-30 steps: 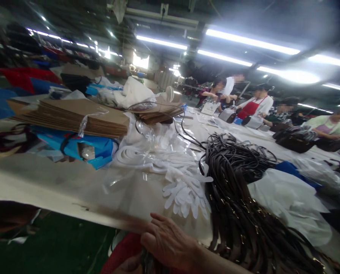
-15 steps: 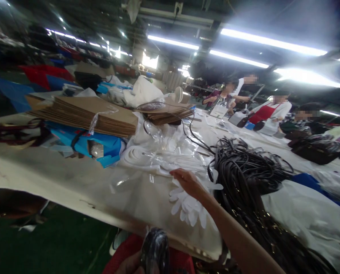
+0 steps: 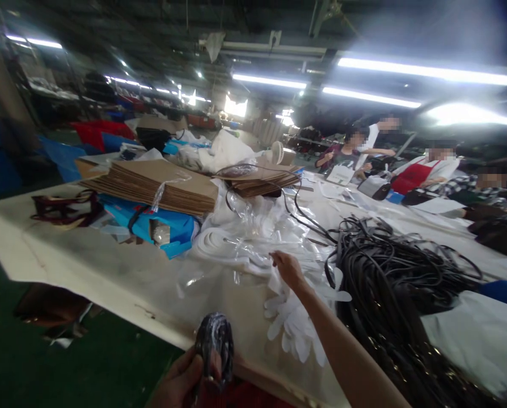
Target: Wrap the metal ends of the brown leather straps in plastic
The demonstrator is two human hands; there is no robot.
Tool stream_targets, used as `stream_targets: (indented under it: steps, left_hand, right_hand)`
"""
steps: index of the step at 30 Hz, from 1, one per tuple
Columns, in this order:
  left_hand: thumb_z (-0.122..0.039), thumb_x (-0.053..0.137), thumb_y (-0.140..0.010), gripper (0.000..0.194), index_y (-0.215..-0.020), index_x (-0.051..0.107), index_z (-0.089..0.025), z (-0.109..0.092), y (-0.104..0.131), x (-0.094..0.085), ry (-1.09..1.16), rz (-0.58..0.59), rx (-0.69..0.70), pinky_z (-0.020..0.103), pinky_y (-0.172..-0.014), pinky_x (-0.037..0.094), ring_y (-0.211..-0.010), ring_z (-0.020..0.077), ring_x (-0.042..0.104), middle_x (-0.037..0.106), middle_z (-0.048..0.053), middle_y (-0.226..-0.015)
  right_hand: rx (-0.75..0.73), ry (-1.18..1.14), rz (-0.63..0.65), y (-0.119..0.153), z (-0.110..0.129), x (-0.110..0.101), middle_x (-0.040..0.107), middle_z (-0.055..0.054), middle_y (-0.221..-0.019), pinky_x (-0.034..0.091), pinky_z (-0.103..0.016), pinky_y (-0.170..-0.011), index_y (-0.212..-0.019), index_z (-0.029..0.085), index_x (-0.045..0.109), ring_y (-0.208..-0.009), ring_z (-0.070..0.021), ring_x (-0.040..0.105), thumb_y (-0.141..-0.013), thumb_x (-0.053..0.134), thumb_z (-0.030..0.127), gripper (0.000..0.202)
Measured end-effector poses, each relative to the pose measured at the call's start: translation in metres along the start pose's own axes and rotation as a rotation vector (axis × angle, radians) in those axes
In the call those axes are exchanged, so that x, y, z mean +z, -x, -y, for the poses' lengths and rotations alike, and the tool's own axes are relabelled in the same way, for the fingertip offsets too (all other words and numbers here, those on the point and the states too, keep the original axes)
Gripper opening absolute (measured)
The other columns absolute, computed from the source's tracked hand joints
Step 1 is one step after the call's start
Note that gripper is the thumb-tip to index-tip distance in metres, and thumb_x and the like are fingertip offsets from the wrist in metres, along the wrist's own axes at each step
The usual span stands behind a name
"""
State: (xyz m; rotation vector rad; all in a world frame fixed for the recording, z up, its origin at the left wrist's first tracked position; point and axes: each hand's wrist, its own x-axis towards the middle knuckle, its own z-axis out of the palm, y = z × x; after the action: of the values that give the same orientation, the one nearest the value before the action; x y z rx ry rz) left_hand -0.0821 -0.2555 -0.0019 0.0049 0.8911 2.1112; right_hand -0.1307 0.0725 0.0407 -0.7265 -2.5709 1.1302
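My left hand (image 3: 181, 371) is closed around a coiled dark strap in clear plastic (image 3: 215, 345), held upright by the table's front edge. My right hand (image 3: 286, 267) reaches over the table to the clear plastic bags (image 3: 253, 218) and the rolled white material (image 3: 213, 241). Its fingers are bent together at the plastic; whatever is between them is too small to make out. Below the right wrist lies a bunch of white rounded strips (image 3: 294, 326). To the right of that forearm spreads a large heap of dark straps (image 3: 376, 266) with small metal fittings.
Stacked brown cardboard sheets (image 3: 164, 184) rest on a blue package (image 3: 147, 224) at the left of the table (image 3: 121, 272). A dark red strap bundle (image 3: 66, 207) lies farther left. White sheeting (image 3: 478, 340) covers the right side. Several people work along the far side.
My left hand has risen with the wrapped strap, bringing it more fully into view. The camera has turned slightly left. My right hand stays by the plastic bags.
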Motion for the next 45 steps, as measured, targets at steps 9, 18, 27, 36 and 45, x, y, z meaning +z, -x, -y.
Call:
stream_targets:
  steps: [9,18,27,36,45]
  left_hand:
    - [-0.048,0.081,-0.07,0.039,-0.075,0.072,-0.011,-0.008,-0.011,0.036,-0.175,0.094,0.11,0.024,-0.067,0.04,-0.07,0.0146,0.055,0.065,0.005,-0.075]
    - [-0.056,0.074,-0.073,0.044,-0.083,0.066,-0.014,0.014,-0.007,0.055,-0.495,0.202,0.082,0.026,-0.061,0.034,-0.067,0.0139,0.05,0.061,0.004,-0.078]
    - [-0.026,0.053,-0.085,0.018,-0.076,0.065,-0.016,0.013,0.014,0.079,-1.166,0.431,0.354,0.033,-0.082,0.034,-0.09,0.0234,0.047,0.054,0.005,-0.085]
    - [-0.022,0.055,-0.088,0.014,-0.08,0.065,-0.018,0.02,0.035,0.095,-1.363,0.629,0.304,0.037,-0.091,0.027,-0.094,0.0265,0.05,0.064,0.005,-0.087]
    - [-0.026,0.054,-0.092,0.016,-0.086,0.066,-0.016,0.03,0.038,0.107,-1.552,0.679,0.304,0.039,-0.097,0.03,-0.102,0.0273,0.05,0.066,0.007,-0.098]
  right_hand:
    - [0.069,-0.637,0.252,0.123,0.029,-0.044,0.04,0.004,-0.067,0.014,-0.021,-0.044,-0.106,0.012,0.069,-0.049,-0.0045,0.019,-0.071,0.063,0.075,0.073]
    - [0.163,-0.767,0.251,0.242,0.005,-0.035,0.041,0.003,-0.061,0.024,-0.023,-0.051,-0.106,0.017,0.075,-0.056,-0.0094,0.031,-0.071,0.072,0.066,0.061]
    - [0.329,-0.958,-0.033,0.264,-0.026,-0.003,0.041,0.007,-0.054,0.019,-0.017,-0.043,-0.074,0.015,0.066,-0.046,-0.0038,0.028,-0.057,0.086,0.055,0.049]
    - [0.387,-1.235,0.025,0.285,-0.02,0.018,0.055,0.005,-0.051,0.043,-0.02,-0.046,-0.075,0.016,0.072,-0.044,-0.0073,0.047,-0.055,0.091,0.044,0.04]
    - [0.381,-1.347,-0.133,0.287,-0.013,0.037,0.074,-0.005,-0.072,0.052,-0.024,-0.052,-0.08,0.016,0.075,-0.056,-0.016,0.065,-0.052,0.092,0.039,0.04]
